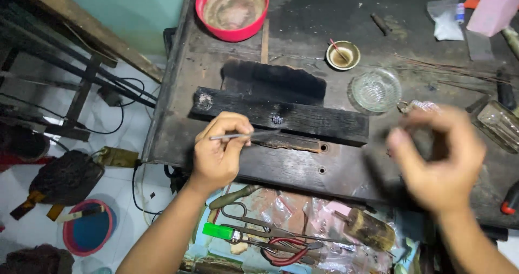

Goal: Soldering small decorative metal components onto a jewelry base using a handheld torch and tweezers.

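Observation:
My left hand (pixel 217 151) pinches thin metal tweezers (pixel 233 136), their tips pointing right over a charred black wooden block (pixel 303 120) on the dark workbench (pixel 281 168). My right hand (pixel 440 158) hovers blurred above the bench's right side, fingers curled loosely; I see nothing in it. A clear glass dish (pixel 376 90) lies just beyond the right hand, and a small brass bowl (pixel 343 55) with a stick in it sits further back.
A red bowl (pixel 232 9) stands at the back of the bench. A glass jar (pixel 500 125) lies at the right edge. Below the front edge an open drawer holds pliers (pixel 281 249), a green lighter (pixel 218 231) and a wooden-handled tool (pixel 370 229). Cables run across the floor at left.

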